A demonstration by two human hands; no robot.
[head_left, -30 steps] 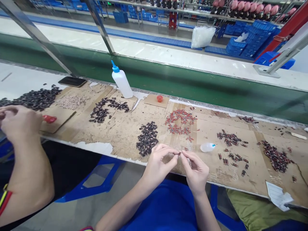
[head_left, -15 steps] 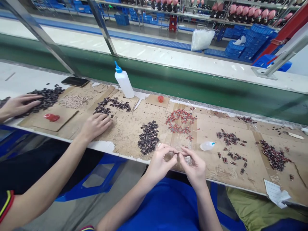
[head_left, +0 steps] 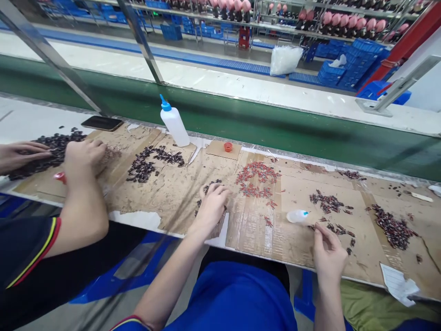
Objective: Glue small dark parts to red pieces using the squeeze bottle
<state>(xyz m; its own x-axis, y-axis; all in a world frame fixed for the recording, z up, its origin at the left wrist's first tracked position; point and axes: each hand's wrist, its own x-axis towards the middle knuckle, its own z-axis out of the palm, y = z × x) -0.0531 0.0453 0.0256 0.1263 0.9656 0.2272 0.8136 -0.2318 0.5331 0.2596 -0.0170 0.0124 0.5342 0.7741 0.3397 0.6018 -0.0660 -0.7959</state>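
My left hand (head_left: pixel 214 202) is over a pile of small dark parts (head_left: pixel 211 183), covering much of it. Its fingers are bent and somewhat apart, and nothing shows in them. At the right, my right hand (head_left: pixel 329 250) is closed, thumb and forefinger pinching a small dark-and-red part (head_left: pixel 313 226) just above the cardboard. Near that pinch lie a small white bottle with a blue tip (head_left: pixel 296 216) and loose dark-and-red parts (head_left: pixel 339 229). Between my hands, red parts (head_left: pixel 257 177) are spread in a rough ring.
On the left, a co-worker's hands (head_left: pixel 84 154) reach over dark parts (head_left: pixel 62 145) beside a red cup (head_left: pixel 60 177). A tall white bottle (head_left: pixel 175 128), a phone (head_left: pixel 102 122) and a small red cap (head_left: pixel 228 146) stand along the back. More parts (head_left: pixel 392 227) are heaped at right.
My hands, which were together over a small part, have separated: the left moved left onto the dark pile, the right moved right with a small part. The co-worker's arm shifted left.
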